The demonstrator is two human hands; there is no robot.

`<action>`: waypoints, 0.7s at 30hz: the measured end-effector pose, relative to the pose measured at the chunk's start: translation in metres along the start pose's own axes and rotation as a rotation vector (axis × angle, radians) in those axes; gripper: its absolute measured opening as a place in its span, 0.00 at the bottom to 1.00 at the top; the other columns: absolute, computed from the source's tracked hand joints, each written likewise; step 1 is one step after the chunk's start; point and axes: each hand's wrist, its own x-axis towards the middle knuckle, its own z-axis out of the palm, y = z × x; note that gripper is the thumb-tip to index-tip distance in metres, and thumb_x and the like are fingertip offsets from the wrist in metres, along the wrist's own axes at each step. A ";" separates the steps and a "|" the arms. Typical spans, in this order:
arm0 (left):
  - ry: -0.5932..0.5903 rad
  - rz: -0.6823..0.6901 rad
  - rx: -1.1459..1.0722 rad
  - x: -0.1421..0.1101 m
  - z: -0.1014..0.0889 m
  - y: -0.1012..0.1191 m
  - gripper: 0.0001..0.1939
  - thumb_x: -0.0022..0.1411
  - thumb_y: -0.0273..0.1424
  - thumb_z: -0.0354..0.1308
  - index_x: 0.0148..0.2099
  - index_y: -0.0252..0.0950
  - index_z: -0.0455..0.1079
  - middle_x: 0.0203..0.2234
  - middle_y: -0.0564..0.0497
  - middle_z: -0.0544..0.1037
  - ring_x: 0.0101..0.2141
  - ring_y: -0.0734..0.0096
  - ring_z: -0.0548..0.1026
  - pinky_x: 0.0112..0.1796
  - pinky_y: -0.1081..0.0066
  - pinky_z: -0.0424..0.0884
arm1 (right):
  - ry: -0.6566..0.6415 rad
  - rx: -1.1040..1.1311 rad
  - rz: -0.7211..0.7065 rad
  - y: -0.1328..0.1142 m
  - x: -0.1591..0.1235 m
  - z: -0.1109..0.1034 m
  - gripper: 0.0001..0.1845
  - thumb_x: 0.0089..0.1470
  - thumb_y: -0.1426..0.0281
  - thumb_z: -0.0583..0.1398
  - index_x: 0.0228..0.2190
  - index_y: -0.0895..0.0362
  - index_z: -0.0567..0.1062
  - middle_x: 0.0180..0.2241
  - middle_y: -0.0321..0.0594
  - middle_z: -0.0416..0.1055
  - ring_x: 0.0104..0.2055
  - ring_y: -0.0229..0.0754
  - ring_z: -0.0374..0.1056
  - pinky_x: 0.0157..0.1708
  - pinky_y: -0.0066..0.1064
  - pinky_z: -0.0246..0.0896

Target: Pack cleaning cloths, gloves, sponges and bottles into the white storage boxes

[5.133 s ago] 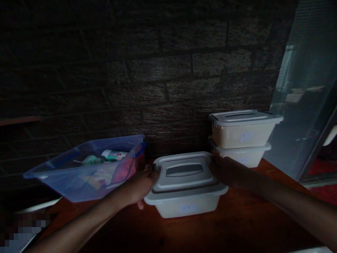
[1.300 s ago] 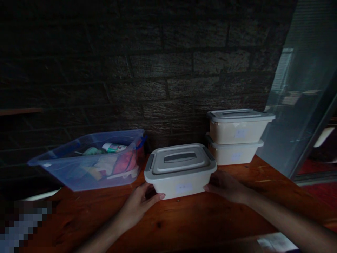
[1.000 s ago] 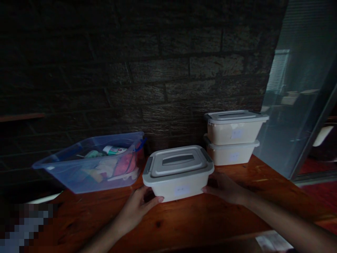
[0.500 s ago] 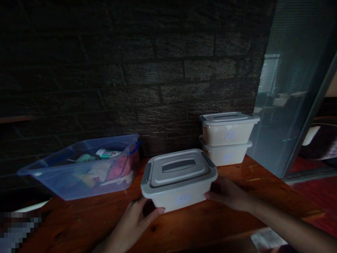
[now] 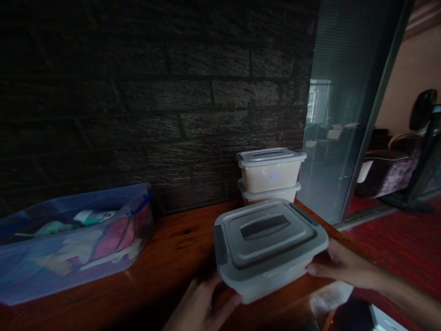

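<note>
Between my two hands is a white storage box (image 5: 272, 250) with a grey clip-on lid, held above or at the wooden table's near side. My left hand (image 5: 208, 301) grips its lower left end, thumb on the front wall and the other fingers partly hidden behind the box. At the opposite end, my right hand (image 5: 339, 264) is closed on the box's right side, its thumb pressed to the front. Two similar lidded boxes stand stacked behind it, the upper box (image 5: 272, 174) showing a small pale label; the held box partly covers the lower box (image 5: 270, 195).
A clear bluish tub (image 5: 69, 271) with a white bottle (image 5: 93, 217) and cloth-like items stands at the left. Behind the wooden table (image 5: 186, 239) rises a dark brick wall (image 5: 144, 128). A glass panel (image 5: 330, 151) and a black fan (image 5: 423, 110) are at the right.
Both hands have carried the storage box to the right and closer, so it overlaps the lower stacked box. The camera view has also turned right, showing the fan.
</note>
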 end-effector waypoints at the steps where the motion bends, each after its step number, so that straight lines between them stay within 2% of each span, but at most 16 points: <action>1: -0.025 0.032 -0.002 0.006 0.003 0.009 0.24 0.64 0.51 0.58 0.59 0.52 0.74 0.49 0.52 0.83 0.41 0.55 0.80 0.43 0.65 0.74 | 0.027 -0.007 0.019 0.006 -0.007 -0.008 0.31 0.55 0.63 0.69 0.59 0.53 0.73 0.63 0.49 0.67 0.64 0.60 0.62 0.66 0.55 0.53; 5: -0.075 0.122 -0.015 0.032 0.015 0.042 0.26 0.66 0.47 0.57 0.63 0.48 0.71 0.54 0.51 0.80 0.50 0.54 0.78 0.50 0.64 0.73 | 0.106 -0.006 0.100 0.028 -0.029 -0.035 0.34 0.54 0.61 0.69 0.60 0.56 0.72 0.63 0.53 0.67 0.64 0.63 0.63 0.65 0.57 0.55; 9: -0.080 0.162 -0.039 0.055 0.029 0.062 0.28 0.64 0.45 0.60 0.64 0.45 0.70 0.56 0.49 0.79 0.54 0.53 0.76 0.53 0.61 0.71 | 0.156 0.036 0.152 0.047 -0.043 -0.054 0.34 0.54 0.61 0.69 0.60 0.56 0.72 0.63 0.53 0.67 0.64 0.65 0.63 0.65 0.57 0.56; 14: -0.022 0.129 -0.082 0.075 0.046 0.065 0.31 0.60 0.45 0.63 0.64 0.45 0.69 0.56 0.48 0.78 0.53 0.52 0.77 0.54 0.61 0.71 | 0.163 0.033 0.152 0.063 -0.048 -0.063 0.36 0.53 0.61 0.70 0.61 0.55 0.70 0.65 0.53 0.64 0.66 0.63 0.60 0.66 0.56 0.53; 18: 0.030 0.094 -0.068 0.082 0.056 0.061 0.32 0.59 0.46 0.65 0.63 0.44 0.69 0.53 0.46 0.81 0.50 0.52 0.79 0.51 0.62 0.72 | 0.099 0.031 0.149 0.068 -0.044 -0.065 0.43 0.54 0.60 0.69 0.66 0.55 0.63 0.67 0.54 0.61 0.67 0.62 0.59 0.67 0.56 0.52; 21: 0.028 0.071 -0.052 0.085 0.059 0.058 0.32 0.59 0.47 0.64 0.63 0.44 0.69 0.48 0.46 0.83 0.48 0.51 0.80 0.50 0.62 0.73 | 0.087 0.031 0.131 0.069 -0.040 -0.066 0.43 0.55 0.58 0.68 0.67 0.55 0.62 0.67 0.53 0.60 0.68 0.61 0.57 0.68 0.55 0.50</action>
